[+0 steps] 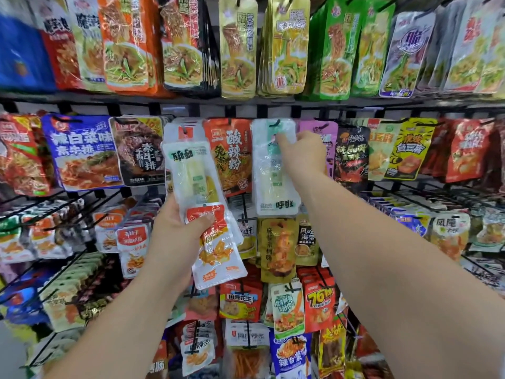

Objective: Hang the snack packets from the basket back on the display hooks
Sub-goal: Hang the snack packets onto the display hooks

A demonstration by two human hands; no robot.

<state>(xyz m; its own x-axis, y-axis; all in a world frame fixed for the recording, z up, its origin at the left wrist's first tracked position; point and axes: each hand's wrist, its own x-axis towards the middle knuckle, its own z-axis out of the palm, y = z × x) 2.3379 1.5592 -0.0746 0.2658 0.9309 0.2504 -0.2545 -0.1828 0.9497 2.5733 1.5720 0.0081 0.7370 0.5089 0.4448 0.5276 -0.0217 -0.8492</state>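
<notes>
My left hand [179, 231] grips two snack packets in front of the rack: a clear white packet with a pale stick inside [191, 170] and, below it, a white packet with an orange label [216, 253]. My right hand [303, 153] reaches up to a similar clear white packet [269, 187] that hangs on a black display hook [275, 123] in the middle row. Its fingers pinch that packet near the top, just under the hook. The basket is out of view.
Rows of hanging snack packets fill the wire rack: long noodle packs [237, 47] on top, an orange packet [232, 157] between my hands, a purple one [325, 132] behind my right hand. Black hook tips stick out toward me lower down [246, 214].
</notes>
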